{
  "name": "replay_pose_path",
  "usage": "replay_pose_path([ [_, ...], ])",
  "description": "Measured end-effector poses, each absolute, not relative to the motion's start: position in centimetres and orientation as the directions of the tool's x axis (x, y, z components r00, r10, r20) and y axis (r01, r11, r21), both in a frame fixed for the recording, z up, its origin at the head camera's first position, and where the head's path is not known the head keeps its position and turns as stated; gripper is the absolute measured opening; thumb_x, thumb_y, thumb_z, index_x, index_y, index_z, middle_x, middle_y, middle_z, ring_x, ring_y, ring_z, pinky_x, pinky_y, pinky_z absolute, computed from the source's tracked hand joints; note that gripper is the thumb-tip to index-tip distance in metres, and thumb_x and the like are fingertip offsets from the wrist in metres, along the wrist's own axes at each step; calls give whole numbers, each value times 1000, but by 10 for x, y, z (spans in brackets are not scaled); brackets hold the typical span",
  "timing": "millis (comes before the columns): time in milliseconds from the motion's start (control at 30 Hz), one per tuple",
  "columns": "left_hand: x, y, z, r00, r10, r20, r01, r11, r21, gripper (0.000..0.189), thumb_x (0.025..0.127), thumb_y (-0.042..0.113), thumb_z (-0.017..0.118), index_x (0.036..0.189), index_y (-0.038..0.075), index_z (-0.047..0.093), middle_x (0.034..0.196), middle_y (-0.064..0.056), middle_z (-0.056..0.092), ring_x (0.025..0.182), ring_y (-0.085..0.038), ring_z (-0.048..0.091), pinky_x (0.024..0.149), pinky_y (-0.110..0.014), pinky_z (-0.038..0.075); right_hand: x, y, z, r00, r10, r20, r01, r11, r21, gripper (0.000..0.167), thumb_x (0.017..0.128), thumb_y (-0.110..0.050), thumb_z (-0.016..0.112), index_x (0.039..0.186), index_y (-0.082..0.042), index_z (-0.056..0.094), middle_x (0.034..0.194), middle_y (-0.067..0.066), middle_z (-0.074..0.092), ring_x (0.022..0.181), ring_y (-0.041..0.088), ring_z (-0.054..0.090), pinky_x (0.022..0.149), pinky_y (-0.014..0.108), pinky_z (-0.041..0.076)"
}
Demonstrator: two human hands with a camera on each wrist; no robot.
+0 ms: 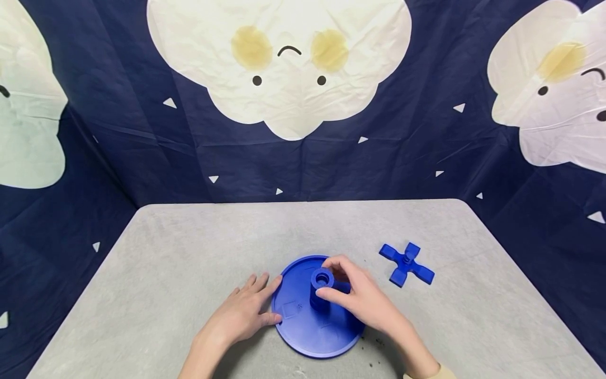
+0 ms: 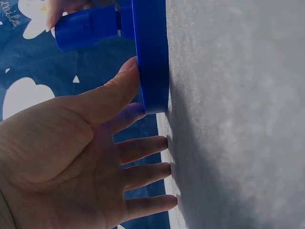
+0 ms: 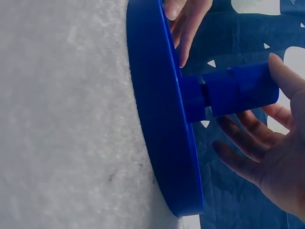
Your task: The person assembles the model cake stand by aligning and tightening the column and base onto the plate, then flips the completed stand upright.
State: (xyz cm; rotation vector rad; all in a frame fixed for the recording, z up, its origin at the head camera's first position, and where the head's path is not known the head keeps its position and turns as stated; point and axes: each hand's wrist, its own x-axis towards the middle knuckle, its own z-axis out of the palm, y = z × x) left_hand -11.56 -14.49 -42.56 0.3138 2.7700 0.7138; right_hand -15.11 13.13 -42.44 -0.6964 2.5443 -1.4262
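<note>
Closest to the head camera, a pale yellow sleeve shows at the bottom edge, on the right forearm. From it the right hand reaches in over a round blue disc that lies flat on the grey table, a raised rim running round its edge. Thumb and fingers are clamped round the upper part of a blue tube, which stands upright at the middle of the disc, its round open end facing up. Side-on, the wrist views show a short blue collar on the disc, with a narrower neck between it and the tube.

On the disc's other side, the left hand is spread, its fingers apart and closed on nothing; thumb and index fingertip touch the disc's rim. Its remaining fingers fan out and seem to rest on the tabletop, though the dim left wrist view leaves that contact unsure.

To the right of the disc and farther back, well apart from it, lies a blue four-armed cross with a short post at its centre. Dark specks dot the table near the disc's right edge. Behind hangs a navy cloth printed with white clouds and small white triangles.
</note>
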Motion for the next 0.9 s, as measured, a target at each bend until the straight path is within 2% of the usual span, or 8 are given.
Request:
replay_pose_path([
  [100,-116,-145,-425,-940,272,-205,139,856,497,78,89,43,76,156,16,46,163,-23,39,154,-50,27,119,-74,26,-151,132,-424,-871,-481,103,-332,420,-845,47,98,-40,70,142,-35,52,135,-4,65,128,18,63,110,48,52],
  [167,-116,-145,-425,-940,273,-206,139,855,499,78,89,43,76,156,16,46,163,-23,38,154,-50,27,119,-74,26,-152,133,-423,-852,-511,112,-341,380,-860,49,101,-34,66,147,-35,49,142,0,63,133,19,60,113,45,50],
  [333,-115,-146,-425,-941,275,-196,144,852,503,78,89,41,77,156,15,47,163,-24,39,154,-51,27,119,-74,26,-153,137,-421,-806,-579,127,-373,329,-868,42,106,-26,59,146,-34,54,150,-2,59,138,13,57,115,32,49],
  [433,-115,-145,-425,-941,273,-198,142,853,501,78,89,42,77,156,15,47,163,-24,39,154,-51,27,119,-74,26,-152,138,-420,-801,-588,117,-373,336,-865,37,106,-28,58,143,-33,57,147,-2,61,134,13,60,113,34,51],
  [633,-115,-145,-425,-943,272,-193,143,854,500,78,89,42,77,156,15,47,163,-24,39,154,-51,28,119,-74,26,-150,133,-421,-859,-502,102,-340,410,-846,38,96,-43,71,131,-33,59,128,-14,66,122,12,65,107,45,54],
  [733,-115,-145,-425,-942,273,-195,144,854,500,78,89,42,77,156,15,47,163,-24,39,154,-51,28,119,-74,26,-150,132,-422,-864,-492,106,-344,424,-838,47,94,-45,73,136,-37,53,134,-9,66,125,14,65,108,49,53],
  [833,-116,-145,-425,-941,277,-195,147,854,500,79,89,43,77,156,15,47,163,-24,39,154,-51,28,119,-75,26,-150,133,-421,-848,-518,110,-350,393,-850,54,97,-41,71,146,-41,48,145,-3,62,131,15,61,112,50,51],
  [900,-116,-145,-425,-941,279,-194,150,852,501,79,89,42,77,156,15,47,163,-24,39,154,-51,28,118,-75,26,-151,134,-421,-830,-544,121,-363,364,-858,53,100,-36,68,149,-41,47,150,-3,59,135,14,59,113,49,49],
])
